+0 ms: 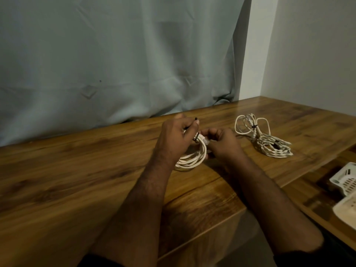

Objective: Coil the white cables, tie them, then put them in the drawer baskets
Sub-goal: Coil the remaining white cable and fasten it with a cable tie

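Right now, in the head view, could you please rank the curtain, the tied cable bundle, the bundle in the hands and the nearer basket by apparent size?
1. Curtain
2. Tied cable bundle
3. Unsure: bundle in the hands is partly hidden, and the nearer basket is cut off.

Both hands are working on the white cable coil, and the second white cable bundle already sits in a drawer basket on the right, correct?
Not quite. Both hands, left and right, do hold the white cable coil, but the head view shows the second white cable bundle lying on the wooden table, not in a white plastic drawer basket.
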The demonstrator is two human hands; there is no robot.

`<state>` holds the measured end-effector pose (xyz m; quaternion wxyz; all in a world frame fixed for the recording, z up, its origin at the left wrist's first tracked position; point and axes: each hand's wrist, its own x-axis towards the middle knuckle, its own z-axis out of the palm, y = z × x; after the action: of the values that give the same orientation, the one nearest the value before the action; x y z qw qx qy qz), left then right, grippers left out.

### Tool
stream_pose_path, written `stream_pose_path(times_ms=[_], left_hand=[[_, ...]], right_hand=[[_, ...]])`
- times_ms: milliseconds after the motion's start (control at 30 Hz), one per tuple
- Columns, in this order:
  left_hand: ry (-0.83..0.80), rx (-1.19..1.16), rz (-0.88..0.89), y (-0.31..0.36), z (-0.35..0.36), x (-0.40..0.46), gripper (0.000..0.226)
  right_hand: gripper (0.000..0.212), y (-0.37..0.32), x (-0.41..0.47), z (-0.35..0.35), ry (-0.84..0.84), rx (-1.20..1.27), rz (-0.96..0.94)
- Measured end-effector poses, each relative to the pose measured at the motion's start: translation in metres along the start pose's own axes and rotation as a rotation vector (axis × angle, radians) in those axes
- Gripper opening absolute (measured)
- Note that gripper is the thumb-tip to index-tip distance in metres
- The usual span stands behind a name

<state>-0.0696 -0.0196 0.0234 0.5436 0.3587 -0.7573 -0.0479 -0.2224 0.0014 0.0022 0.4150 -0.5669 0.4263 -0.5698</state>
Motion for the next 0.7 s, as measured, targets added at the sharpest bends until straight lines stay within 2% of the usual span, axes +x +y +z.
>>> stream_pose_path(times_ms=[100, 200, 300, 400, 500, 600, 667, 700], left_hand=[[0.037, -0.036, -0.018, 0.002, 0.000, 0.002, 0.028], [-0.039, -0.080, -0.097, 0.002, 0.003, 0.001, 0.023], [-0.101, -0.095, -0.161, 0.004, 0.003, 0.001, 0.028], [-0.072, -0.107, -0.194, 0.009, 0.000, 0.003, 0.032], [0.016, -0.095, -0.263, 0.005, -0.002, 0.005, 0.031], [0.062, -0.096, -0.341, 0.000, -0.002, 0.004, 0.034], [0.129, -0.105, -0.391, -0.002, -0.005, 0.005, 0.035], [0.172, -0.095, -0.421, -0.003, -0.008, 0.006, 0.034]], right_hand=[[0.014, 0.001, 0.002, 0.001, 0.032, -0.037, 0.004], [0.008, 0.004, 0.003, -0.003, 0.074, -0.055, 0.023], [0.009, 0.008, 0.004, -0.004, 0.102, -0.109, 0.021], [0.014, 0.013, 0.010, -0.006, 0.122, -0.242, -0.022], [0.020, 0.010, 0.013, -0.005, 0.192, -0.416, -0.165], [0.018, -0.007, -0.001, 0.002, 0.243, -0.344, -0.527], [0.015, -0.014, -0.013, 0.008, 0.119, -0.403, -0.719], [0.014, -0.013, -0.015, 0.011, 0.043, -0.504, -0.743]])
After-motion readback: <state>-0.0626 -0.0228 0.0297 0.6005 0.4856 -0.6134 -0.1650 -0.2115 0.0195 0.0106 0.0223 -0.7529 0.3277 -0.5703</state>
